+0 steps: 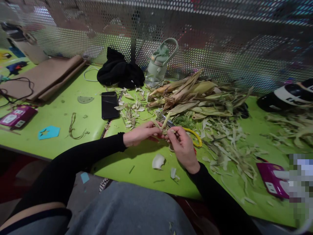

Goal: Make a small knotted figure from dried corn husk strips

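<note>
My two hands meet over the green table, both with bent fingers on strips of pale corn husk [166,120]. The fingers of my left hand [144,133] are closed on the husk from the left. From the right, my right hand [182,146] pinches it between thumb and fingers. Two narrow ends of the husk stick up between the hands. Just behind my right hand lie scissors with a yellow handle [197,138], partly hidden by the fingers. A curved white husk piece [158,162] lies on the table below the hands.
Behind the hands is a heap of dry corn husks [190,93], with shreds [234,143] to its right. A phone [109,105], a black cloth [119,71] and a green water bottle [157,63] stand or lie behind. Purple power strips [18,116] sit at both sides.
</note>
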Available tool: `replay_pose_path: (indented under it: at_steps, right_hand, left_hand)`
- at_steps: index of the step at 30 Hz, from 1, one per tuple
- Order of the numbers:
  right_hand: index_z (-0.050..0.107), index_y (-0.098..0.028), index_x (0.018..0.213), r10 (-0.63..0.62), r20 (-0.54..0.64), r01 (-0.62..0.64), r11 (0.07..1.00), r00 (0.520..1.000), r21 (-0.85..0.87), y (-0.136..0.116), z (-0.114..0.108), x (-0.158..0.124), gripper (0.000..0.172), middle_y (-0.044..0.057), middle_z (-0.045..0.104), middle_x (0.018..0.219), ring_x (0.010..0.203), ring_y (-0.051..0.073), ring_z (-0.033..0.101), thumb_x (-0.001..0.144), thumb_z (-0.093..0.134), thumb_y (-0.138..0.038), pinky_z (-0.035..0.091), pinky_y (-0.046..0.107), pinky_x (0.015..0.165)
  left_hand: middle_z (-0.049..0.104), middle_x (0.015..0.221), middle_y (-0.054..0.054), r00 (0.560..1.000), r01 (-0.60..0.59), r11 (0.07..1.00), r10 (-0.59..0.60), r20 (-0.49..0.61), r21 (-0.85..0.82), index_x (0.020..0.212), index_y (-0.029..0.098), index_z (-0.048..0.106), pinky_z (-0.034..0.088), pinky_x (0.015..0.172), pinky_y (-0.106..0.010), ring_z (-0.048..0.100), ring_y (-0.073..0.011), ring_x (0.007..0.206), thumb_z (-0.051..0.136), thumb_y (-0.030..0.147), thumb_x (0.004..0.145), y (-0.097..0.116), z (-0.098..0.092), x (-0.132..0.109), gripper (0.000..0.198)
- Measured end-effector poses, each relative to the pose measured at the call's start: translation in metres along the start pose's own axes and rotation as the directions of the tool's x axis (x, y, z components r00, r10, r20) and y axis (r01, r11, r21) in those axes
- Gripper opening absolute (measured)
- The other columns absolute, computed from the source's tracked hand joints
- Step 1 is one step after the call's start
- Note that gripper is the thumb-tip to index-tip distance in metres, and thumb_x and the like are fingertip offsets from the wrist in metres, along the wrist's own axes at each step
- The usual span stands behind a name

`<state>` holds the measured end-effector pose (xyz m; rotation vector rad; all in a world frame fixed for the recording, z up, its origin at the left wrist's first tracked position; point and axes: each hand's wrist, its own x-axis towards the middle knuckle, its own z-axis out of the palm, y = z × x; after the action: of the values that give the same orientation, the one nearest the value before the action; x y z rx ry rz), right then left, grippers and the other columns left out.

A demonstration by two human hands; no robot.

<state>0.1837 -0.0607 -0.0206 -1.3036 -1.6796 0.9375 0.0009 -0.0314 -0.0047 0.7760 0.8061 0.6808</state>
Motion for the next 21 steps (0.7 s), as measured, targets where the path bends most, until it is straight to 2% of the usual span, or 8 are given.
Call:
replay_pose_path:
  at_steps: [3, 7, 12, 14, 16, 18, 21]
  right_hand:
    - [0.055, -0.023, 0.09, 0.093, 0.002, -0.092, 0.989, 0.996, 0.115, -0.001, 0.003, 0.0, 0.024, -0.001, 0.06, 0.07, 0.056, 0.012, 0.051, 0.092, 0.058, -0.047, 0.039, 0.024, 0.047]
    - [0.057, -0.023, 0.095, 0.18, 0.102, -0.203, 0.936, 0.978, 0.289, -0.003, -0.002, 0.002, 0.023, -0.003, 0.059, 0.067, 0.053, 0.01, 0.049, 0.089, 0.062, -0.044, 0.036, 0.022, 0.045]
    - [0.065, -0.021, 0.093, 0.09, 0.249, -0.16, 0.948, 0.964, 0.274, -0.003, -0.017, 0.009, 0.027, 0.002, 0.068, 0.079, 0.059, 0.011, 0.056, 0.082, 0.071, -0.045, 0.041, 0.023, 0.049]
    - [0.067, -0.021, 0.091, 0.062, 0.263, -0.136, 0.951, 0.963, 0.277, -0.004, -0.02, 0.01, 0.026, 0.003, 0.07, 0.081, 0.063, 0.013, 0.058, 0.08, 0.074, -0.044, 0.044, 0.024, 0.053]
    - [0.066, -0.021, 0.088, 0.086, 0.236, -0.155, 0.944, 0.968, 0.29, -0.003, -0.019, 0.01, 0.025, 0.001, 0.068, 0.076, 0.061, 0.012, 0.058, 0.083, 0.071, -0.044, 0.044, 0.024, 0.052]
    - [0.064, -0.021, 0.089, 0.137, 0.196, -0.195, 0.927, 0.971, 0.32, -0.002, -0.015, 0.009, 0.024, -0.001, 0.065, 0.071, 0.056, 0.011, 0.054, 0.085, 0.069, -0.044, 0.041, 0.023, 0.049]
    - [0.061, -0.021, 0.091, 0.173, 0.145, -0.216, 0.903, 0.974, 0.371, 0.002, -0.008, 0.007, 0.025, -0.003, 0.061, 0.068, 0.052, 0.009, 0.05, 0.085, 0.068, -0.044, 0.04, 0.022, 0.046]
  left_hand:
    - [0.071, 0.083, -0.001, 0.998, -0.038, 0.999, 0.037, 0.042, 0.026, 0.105, 0.015, 0.056, 0.053, 0.078, -0.028, 0.068, -0.0101, 0.078, 0.066, 0.016, 0.087, 0.0, -0.001, 0.0, 0.021]
    - [0.071, 0.077, -0.002, 0.986, -0.043, 0.998, 0.035, 0.16, 0.045, 0.095, 0.012, 0.062, 0.052, 0.076, -0.025, 0.065, -0.0079, 0.067, 0.07, 0.018, 0.085, 0.001, -0.003, 0.002, 0.014]
    - [0.07, 0.074, -0.003, 0.984, 0.074, 0.996, -0.067, 0.163, -0.042, 0.084, 0.009, 0.066, 0.052, 0.07, -0.022, 0.064, -0.0069, 0.065, 0.069, 0.016, 0.086, 0.005, -0.006, 0.002, 0.007]
    - [0.07, 0.073, -0.003, 0.98, 0.099, 0.994, -0.087, 0.176, -0.055, 0.085, 0.009, 0.066, 0.052, 0.069, -0.021, 0.064, -0.0067, 0.064, 0.071, 0.017, 0.085, 0.006, -0.006, 0.002, 0.009]
    - [0.07, 0.074, -0.003, 0.976, 0.094, 0.994, -0.082, 0.201, -0.054, 0.088, 0.009, 0.066, 0.052, 0.068, -0.021, 0.064, -0.0071, 0.065, 0.075, 0.02, 0.082, 0.005, -0.005, 0.002, 0.015]
    - [0.07, 0.077, -0.003, 0.978, 0.048, 0.998, -0.037, 0.204, -0.052, 0.092, 0.01, 0.065, 0.052, 0.07, -0.022, 0.065, -0.0079, 0.068, 0.079, 0.024, 0.078, 0.003, -0.004, 0.002, 0.024]
    - [0.068, 0.077, 0.0, 0.983, -0.107, 0.994, 0.108, 0.147, -0.012, 0.099, 0.013, 0.06, 0.051, 0.07, -0.023, 0.064, -0.0088, 0.071, 0.08, 0.023, 0.076, -0.003, -0.002, 0.003, 0.032]
